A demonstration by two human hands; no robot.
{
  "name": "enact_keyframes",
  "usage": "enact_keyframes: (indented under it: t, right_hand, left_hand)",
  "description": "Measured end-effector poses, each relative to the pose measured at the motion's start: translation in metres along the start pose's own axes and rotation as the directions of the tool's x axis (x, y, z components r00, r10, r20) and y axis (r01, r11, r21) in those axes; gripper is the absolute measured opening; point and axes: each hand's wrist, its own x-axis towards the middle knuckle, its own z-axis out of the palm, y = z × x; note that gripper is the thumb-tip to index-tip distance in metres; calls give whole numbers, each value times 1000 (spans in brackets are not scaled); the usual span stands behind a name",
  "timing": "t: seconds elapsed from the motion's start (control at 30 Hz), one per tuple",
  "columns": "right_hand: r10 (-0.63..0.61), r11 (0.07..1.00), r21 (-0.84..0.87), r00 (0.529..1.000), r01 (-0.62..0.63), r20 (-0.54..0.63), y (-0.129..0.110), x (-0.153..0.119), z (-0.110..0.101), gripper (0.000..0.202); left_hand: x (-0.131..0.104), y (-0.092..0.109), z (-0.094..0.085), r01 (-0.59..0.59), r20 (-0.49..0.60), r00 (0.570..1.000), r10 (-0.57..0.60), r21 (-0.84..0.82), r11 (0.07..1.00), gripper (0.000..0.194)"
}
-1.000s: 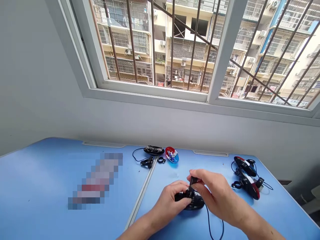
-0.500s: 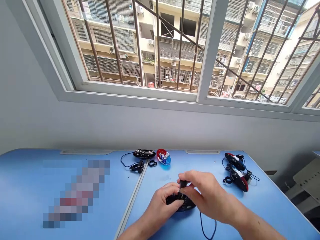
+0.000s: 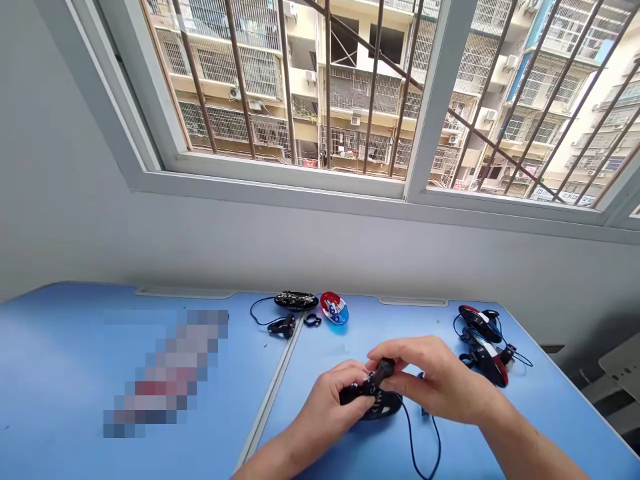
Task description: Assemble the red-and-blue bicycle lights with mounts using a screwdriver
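My left hand (image 3: 337, 400) grips the left side of a black oval housing (image 3: 384, 405) just above the blue table, its thumb on top. A small black part (image 3: 385, 369) stands up from the housing, pinched between the thumb and fingers of my right hand (image 3: 433, 377). A thin black cable (image 3: 411, 440) loops down on the right of the housing. My fingers hide where the small part meets the housing.
At the back lie another black oval unit (image 3: 296, 300), a black clamp (image 3: 283, 325), a black ring (image 3: 313, 321) and a red and blue oval shell (image 3: 335, 309). Assembled units (image 3: 483, 350) are stacked at the right. A blurred patch (image 3: 170, 373) covers the left of the table (image 3: 65, 373).
The small black part now leans to the right, and my right hand has shifted its pinch with it. The view has moved a little.
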Motion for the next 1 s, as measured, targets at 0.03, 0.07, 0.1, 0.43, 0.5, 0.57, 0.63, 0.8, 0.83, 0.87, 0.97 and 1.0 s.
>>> enact_keyframes:
  t: [0.03, 0.07, 0.1, 0.43, 0.5, 0.57, 0.63, 0.8, 0.83, 0.87, 0.97, 1.0]
  right_hand:
    - [-8, 1000, -11, 1000, 8, -1, -1, 0, -1, 26]
    - [-27, 999, -19, 1000, 27, -11, -2, -1, -2, 25]
    - [-52, 998, -23, 998, 51, -35, -3, -2, -4, 24]
    - [-125, 966, -260, 855, -11, -503, 1, -1, -21, 10]
    - [-96, 957, -284, 859, -59, -504, 8, 2, -23, 10]
    - [-24, 951, -279, 864, -136, -502, 16, -1, -25, 8]
    - [40, 929, -299, 860, -220, -508, 26, -13, -27, 5]
    - [127, 878, -317, 813, -359, -569, 53, -69, -17, 5]
    - [102, 870, -344, 812, -352, -574, 58, -80, -12, 7]
    - [68, 864, -375, 815, -337, -575, 62, -91, -7, 9]
    - [-7, 821, -485, 843, -302, -538, 69, -115, 12, 9]
    - [-6, 797, -517, 852, -312, -523, 70, -120, 17, 9]
  left_hand:
    - [0, 0, 0, -3, -3, 1000, 3, -1, 1000, 9]
    - [0, 0, 0, -4, -4, 1000, 4, -1, 1000, 9]
    - [0, -1, 0, -5, -8, 1000, 5, 1, 1000, 10]
    - [2, -12, 0, -30, -23, 999, 32, 79, 996, 12]
    - [4, -15, -1, -36, -26, 999, 39, 98, 995, 13]
    - [6, -17, -2, -33, -33, 999, 37, 103, 994, 15]
    - [6, -18, -3, -20, -37, 999, 24, 102, 995, 17]
    - [5, -18, -1, -7, -29, 1000, 10, 97, 995, 20]
    - [5, -17, -1, -9, -34, 999, 12, 89, 996, 20]
    - [4, -17, -1, -11, -38, 999, 15, 82, 997, 20]
    - [3, -15, 0, -12, -48, 999, 16, 83, 996, 16]
    - [3, -14, 1, -11, -44, 999, 15, 87, 996, 15]
